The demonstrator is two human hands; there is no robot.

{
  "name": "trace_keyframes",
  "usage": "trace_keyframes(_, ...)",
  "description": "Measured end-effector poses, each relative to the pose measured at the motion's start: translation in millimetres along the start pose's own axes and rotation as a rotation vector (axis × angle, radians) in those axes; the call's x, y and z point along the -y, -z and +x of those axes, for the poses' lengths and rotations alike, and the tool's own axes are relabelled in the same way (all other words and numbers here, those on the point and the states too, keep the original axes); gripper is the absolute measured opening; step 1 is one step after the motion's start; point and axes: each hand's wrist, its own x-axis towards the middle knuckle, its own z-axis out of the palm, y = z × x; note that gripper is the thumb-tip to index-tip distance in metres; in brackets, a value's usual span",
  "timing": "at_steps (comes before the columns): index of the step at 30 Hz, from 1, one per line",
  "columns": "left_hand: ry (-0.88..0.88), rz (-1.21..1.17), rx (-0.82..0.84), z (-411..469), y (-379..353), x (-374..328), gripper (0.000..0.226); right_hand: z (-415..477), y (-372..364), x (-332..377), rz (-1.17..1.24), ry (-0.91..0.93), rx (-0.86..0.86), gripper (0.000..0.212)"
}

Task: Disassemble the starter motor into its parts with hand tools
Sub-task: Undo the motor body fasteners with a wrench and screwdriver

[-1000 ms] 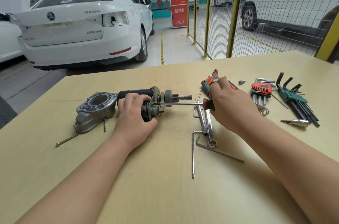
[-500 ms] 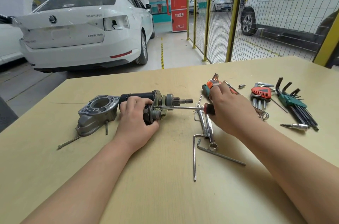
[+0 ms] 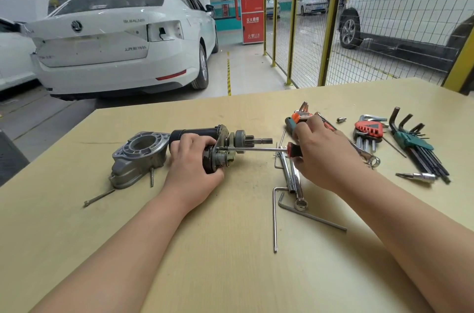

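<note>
Grip first: left hand [image 3: 191, 169] is wrapped round the starter motor [image 3: 223, 138], pinning it on its side on the tabletop [image 3: 230, 274], shaft end pointing right. Right hand [image 3: 323, 153] has its grip closed on the handle of a screwdriver [image 3: 254, 149]. The shaft lies about level, with its tip at the motor's end plate just beside the left fingers. A cast housing [image 3: 138, 156] lies already off to the left of the motor, with a long bolt [image 3: 98, 198] near it. Loose hex keys [image 3: 307, 215] and a wrench [image 3: 297, 184] lie under the right forearm.

Risks, as I judge them:
- The tip could slip out of the screw head if pushed off-axis, and the left fingers are right there.
- The round motor may roll if the hold loosens.
- A freed screw could roll into the tool clutter.

Versus a second ago, there is little change. Both hands hold the same things and the tip is at the same spot. The tabletop sits slightly lower in view.
</note>
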Motion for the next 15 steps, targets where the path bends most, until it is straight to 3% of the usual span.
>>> trace_keyframes(7,0.006,-0.002,-0.002,0.5,0.2,0.5,0.049,-2.2,-0.9,-1.7,0.038,0.09,0.094,0.031)
trace_keyframes(11,0.004,-0.004,-0.005,0.8,0.0,1.6,0.047,-1.3,3.0,-0.2,-0.041,0.018,0.05,0.024)
trace_keyframes(15,0.004,-0.002,0.001,0.6,-0.3,1.3,0.047,-0.8,3.3,-1.5,0.001,0.021,-0.007,0.037)
